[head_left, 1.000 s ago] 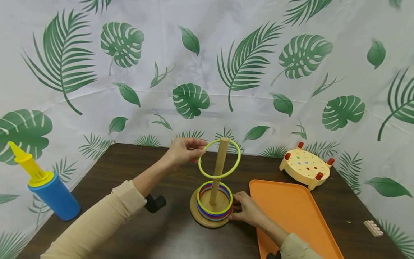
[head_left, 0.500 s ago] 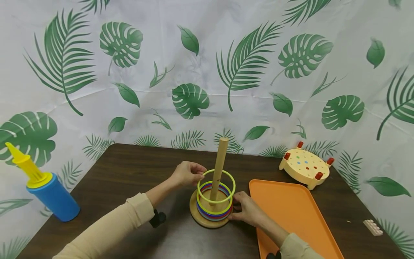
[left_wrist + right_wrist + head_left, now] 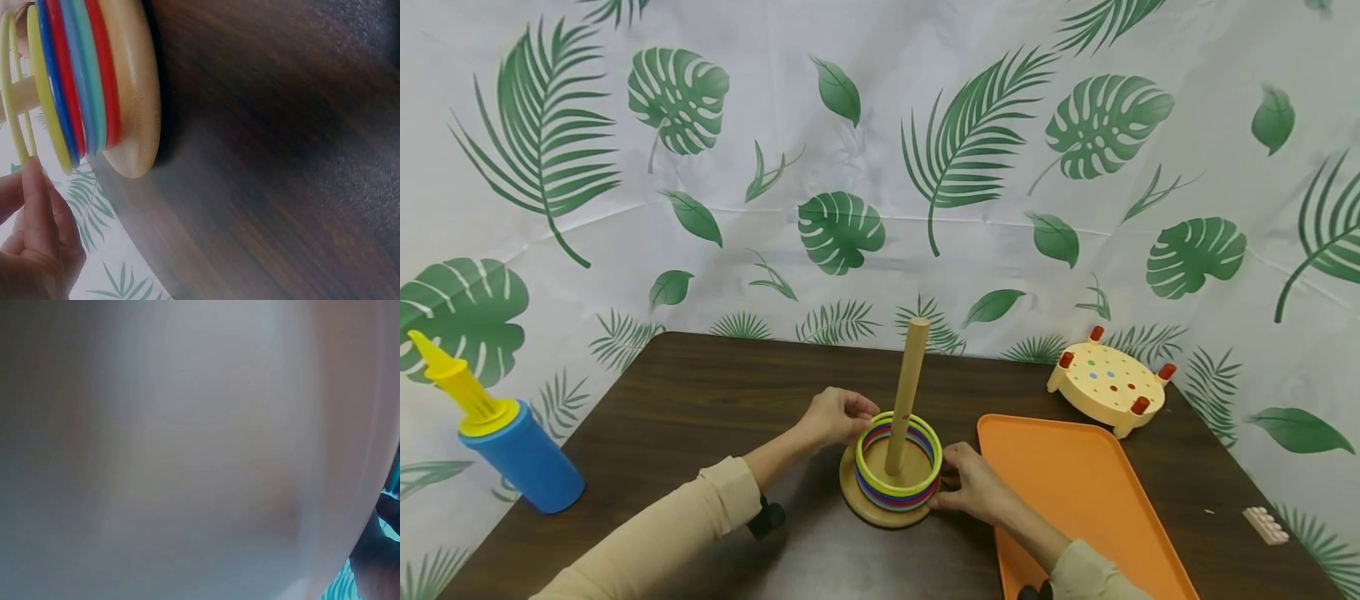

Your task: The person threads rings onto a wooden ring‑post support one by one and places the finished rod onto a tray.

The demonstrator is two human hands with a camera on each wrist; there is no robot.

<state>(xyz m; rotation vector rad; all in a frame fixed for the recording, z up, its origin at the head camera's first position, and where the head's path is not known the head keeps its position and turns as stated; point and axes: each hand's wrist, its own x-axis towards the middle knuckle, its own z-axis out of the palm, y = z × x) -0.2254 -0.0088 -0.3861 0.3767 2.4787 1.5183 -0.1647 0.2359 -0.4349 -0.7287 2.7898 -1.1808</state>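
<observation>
A wooden ring stand (image 3: 886, 518) has an upright peg (image 3: 912, 367) and carries stacked rings (image 3: 78, 87) in red, teal, blue and yellow. My left hand (image 3: 837, 417) pinches a light yellow ring (image 3: 7, 94) between thumb and finger at its left edge. This ring encircles the peg; the left wrist view shows a small gap between it and the yellow ring topping the stack. At the stand's right side, my right hand (image 3: 973, 483) has its fingers and thumb curled against the base and lower rings. A blurred pale surface fills most of the right wrist view.
An orange tray (image 3: 1075, 483) lies beneath the right forearm. Behind it stands a cream pegged toy (image 3: 1105, 383) with red-tipped legs. A pale pink block (image 3: 1266, 527) is at far right, and a blue and yellow hand pump (image 3: 523, 454) at far left.
My left hand has come down along the peg with the yellow ring, from near the peg's top to just above the stack. The right hand stays where it was.
</observation>
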